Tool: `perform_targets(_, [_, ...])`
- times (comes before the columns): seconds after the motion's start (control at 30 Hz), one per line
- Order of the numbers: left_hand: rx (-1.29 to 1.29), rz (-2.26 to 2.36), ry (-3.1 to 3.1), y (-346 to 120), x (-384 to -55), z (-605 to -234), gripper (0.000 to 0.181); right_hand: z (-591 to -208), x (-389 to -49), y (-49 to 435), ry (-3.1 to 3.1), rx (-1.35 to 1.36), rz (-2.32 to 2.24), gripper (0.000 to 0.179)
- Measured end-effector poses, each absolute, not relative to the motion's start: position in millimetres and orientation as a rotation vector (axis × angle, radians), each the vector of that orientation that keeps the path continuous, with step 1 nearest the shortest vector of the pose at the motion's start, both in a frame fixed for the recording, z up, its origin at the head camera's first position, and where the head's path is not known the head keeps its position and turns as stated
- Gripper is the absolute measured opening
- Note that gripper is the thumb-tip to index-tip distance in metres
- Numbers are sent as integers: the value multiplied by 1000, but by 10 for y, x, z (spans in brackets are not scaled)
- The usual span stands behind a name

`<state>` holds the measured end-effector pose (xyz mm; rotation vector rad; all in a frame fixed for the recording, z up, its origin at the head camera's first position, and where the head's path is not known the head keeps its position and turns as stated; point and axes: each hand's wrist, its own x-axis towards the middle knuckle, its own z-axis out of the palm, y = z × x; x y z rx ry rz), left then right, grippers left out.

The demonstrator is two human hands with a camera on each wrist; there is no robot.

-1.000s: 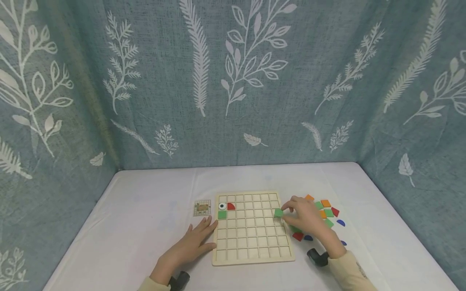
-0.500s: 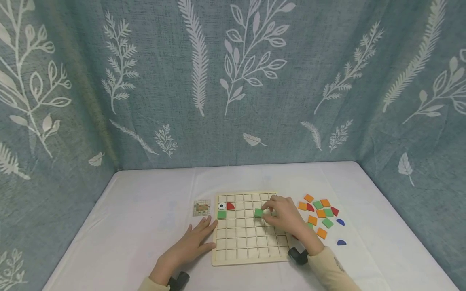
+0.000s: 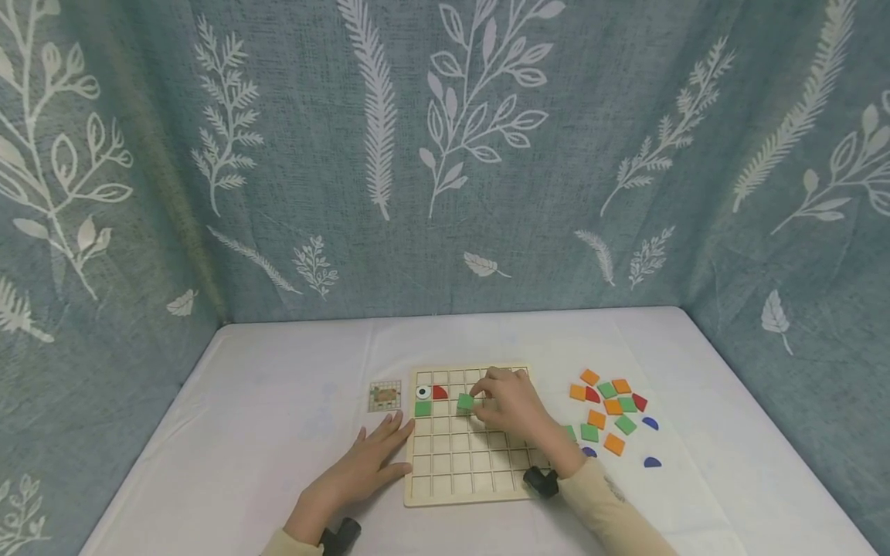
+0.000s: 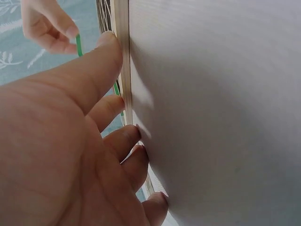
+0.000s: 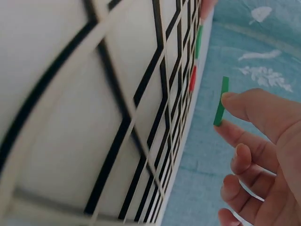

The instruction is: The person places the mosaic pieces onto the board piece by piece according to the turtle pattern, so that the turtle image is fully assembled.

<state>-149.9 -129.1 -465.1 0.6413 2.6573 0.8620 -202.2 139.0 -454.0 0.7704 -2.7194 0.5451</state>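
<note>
A wooden grid board (image 3: 452, 466) lies on the white table. In its upper left cells sit an eye tile (image 3: 423, 392), a red quarter-circle tile (image 3: 440, 393) and a green square tile (image 3: 422, 408). My right hand (image 3: 513, 405) pinches another green square tile (image 3: 465, 402) between thumb and finger above the board; in the right wrist view this tile (image 5: 221, 101) shows edge-on, apart from the grid. My left hand (image 3: 368, 462) rests with fingers spread at the board's left edge, its thumb (image 4: 106, 59) touching the rim.
A small picture card (image 3: 385, 396) lies left of the board's upper corner. On the right, several loose tiles are scattered: orange squares (image 3: 614, 444), green squares (image 3: 626, 425), red pieces and blue half-circles (image 3: 652, 462). A patterned blue curtain (image 3: 445, 154) hangs behind the table.
My right hand has carried the green square tile leftward from the board's right edge to over its upper middle. The left hand has stayed in place.
</note>
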Motion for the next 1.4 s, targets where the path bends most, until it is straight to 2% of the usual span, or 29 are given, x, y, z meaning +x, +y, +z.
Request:
perform_targets(0.83, [659, 862, 2667, -1287, -1496, -4621, 66, -4538, -2186, 1040, -2818, 864, 414, 19])
perform_targets(1.4, [651, 847, 2654, -1303, -1498, -4632, 68, -4553, -2208, 980, -2813, 915, 239, 14])
